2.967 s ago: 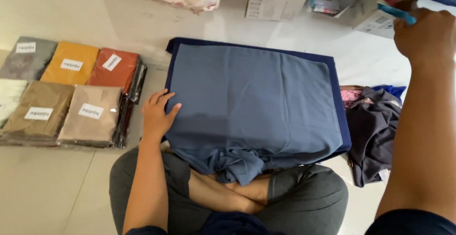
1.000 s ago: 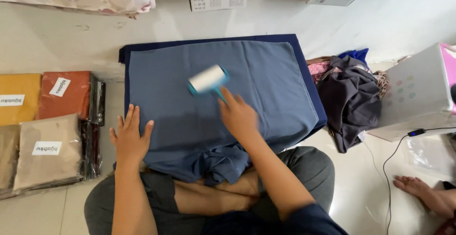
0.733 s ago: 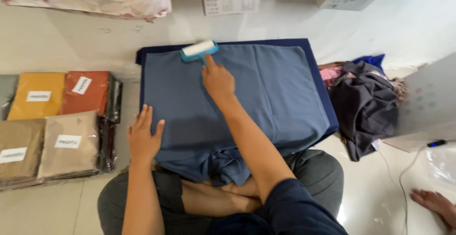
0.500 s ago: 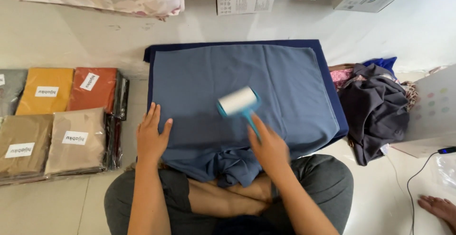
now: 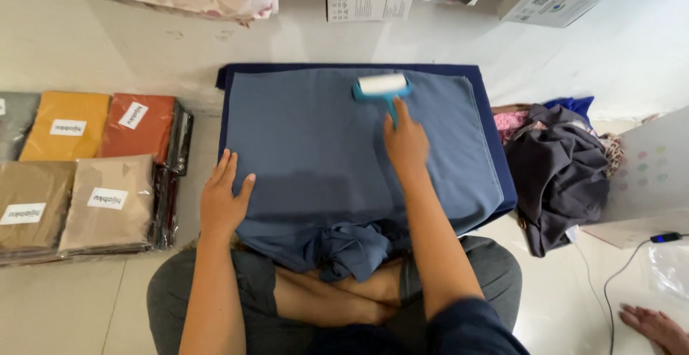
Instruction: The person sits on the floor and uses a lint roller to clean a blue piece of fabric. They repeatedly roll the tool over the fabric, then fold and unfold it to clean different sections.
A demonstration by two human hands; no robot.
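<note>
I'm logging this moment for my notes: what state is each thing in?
Blue cloth: spread flat on a board, near end bunched.
Lint roller: held, lying on the cloth's far edge.
Right hand: gripping the roller handle.
Left hand: flat, pressing the cloth's left edge.
Packed cloths: bagged, stacked on the floor.
Dark clothes: crumpled heap.

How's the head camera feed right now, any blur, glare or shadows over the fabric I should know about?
Head view: sharp overall, with the lint roller and right hand crisp; lighting soft and even; a faint shadow lies on the blue-grey fabric beside the left hand; the pale floor at upper right looks bright, nearly washed out; no glare on the fabric; straight edges bow slightly toward the frame borders.
</note>
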